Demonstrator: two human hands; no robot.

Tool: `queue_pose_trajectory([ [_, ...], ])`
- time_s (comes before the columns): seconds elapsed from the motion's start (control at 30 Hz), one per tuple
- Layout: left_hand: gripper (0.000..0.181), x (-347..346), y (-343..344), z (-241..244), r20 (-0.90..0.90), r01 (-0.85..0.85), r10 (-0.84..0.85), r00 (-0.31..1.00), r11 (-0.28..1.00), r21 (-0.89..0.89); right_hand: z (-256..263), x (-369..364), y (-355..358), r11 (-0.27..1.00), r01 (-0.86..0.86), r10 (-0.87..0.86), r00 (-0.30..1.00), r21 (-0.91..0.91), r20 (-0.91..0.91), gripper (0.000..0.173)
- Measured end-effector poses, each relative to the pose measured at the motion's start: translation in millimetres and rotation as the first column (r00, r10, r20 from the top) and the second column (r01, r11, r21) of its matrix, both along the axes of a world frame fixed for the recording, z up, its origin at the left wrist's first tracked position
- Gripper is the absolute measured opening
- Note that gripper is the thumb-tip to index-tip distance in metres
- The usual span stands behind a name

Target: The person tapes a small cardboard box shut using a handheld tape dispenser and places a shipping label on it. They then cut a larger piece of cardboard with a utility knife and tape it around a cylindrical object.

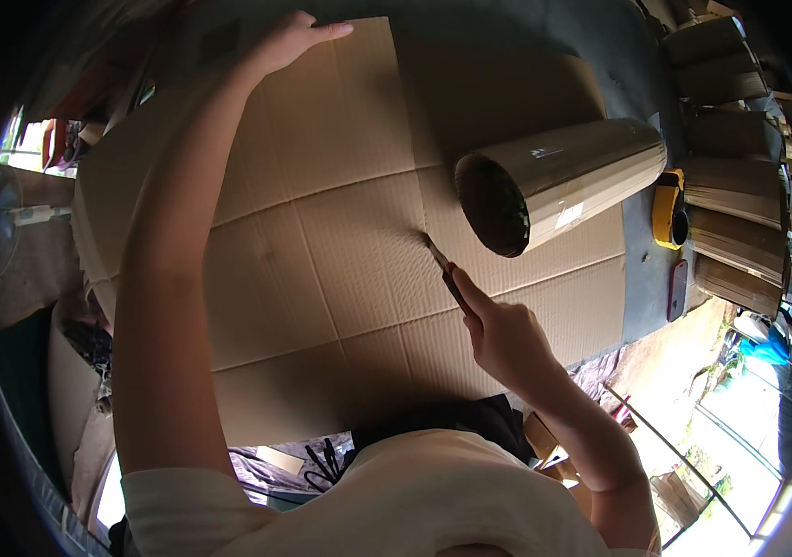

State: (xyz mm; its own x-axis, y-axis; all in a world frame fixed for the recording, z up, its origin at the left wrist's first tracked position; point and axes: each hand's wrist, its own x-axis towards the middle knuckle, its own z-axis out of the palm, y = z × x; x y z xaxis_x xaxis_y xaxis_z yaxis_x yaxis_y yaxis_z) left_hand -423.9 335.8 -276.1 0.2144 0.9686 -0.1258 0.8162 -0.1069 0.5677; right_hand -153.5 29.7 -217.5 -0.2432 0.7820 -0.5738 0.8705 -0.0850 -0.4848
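A large creased sheet of corrugated cardboard (358, 271) lies spread before me, with fold lines running across and along it. My left hand (296, 43) is at its far edge, the thumb laid along the top and the other fingers mostly hidden. In my right hand (507, 338) is a utility knife (455, 289), held low by its dark handle. Its tip meets the cardboard near the middle, by a line where the lit sheet borders a darker part. Right of the blade rests a cardboard roll (577, 181), its open end facing me and bits of clear tape on its side.
A yellow tape dispenser or tape measure (667, 209) and a phone (677, 290) lie on the grey tabletop (647, 278) at right. Stacks of folded cardboard (734, 195) stand beyond them. A fan (6, 223) is at far left. Metal bars (674, 445) cross the bright lower right.
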Motion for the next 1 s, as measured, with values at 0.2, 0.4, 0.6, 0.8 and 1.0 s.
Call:
queue_pose_trajectory([
  [0.2,0.066,-2.9,4.9,12.2,-0.23,-0.056,0.028,0.973,0.992,-0.115,-7.7,-3.8,-4.0,0.999,-0.031,0.03,0.997,0.012,0.07,0.054],
  [0.4,0.079,0.1,-7.7,37.8,-0.329,-0.087,0.06,0.942,0.994,-0.07,-2.8,6.8,-43.2,0.999,-0.018,0.018,1.0,0.027,0.01,0.058],
  [0.6,0.078,-2.3,-4.3,33.7,-0.294,-0.06,0.059,0.954,0.998,0.004,12.0,4.7,-68.9,0.999,-0.028,0.033,0.992,-0.041,0.123,0.057],
  [0.8,0.076,-11.6,1.8,35.5,-0.18,-0.079,0.067,0.981,0.995,-0.061,2.3,3.1,-77.3,0.999,-0.035,0.041,0.988,-0.036,0.148,0.067],
  [1.0,0.08,-13.5,3.4,33.4,-0.199,-0.084,0.068,0.978,0.994,-0.074,7.8,9.9,-108.4,0.995,0.027,-0.021,0.997,-0.094,0.073,0.065],
])
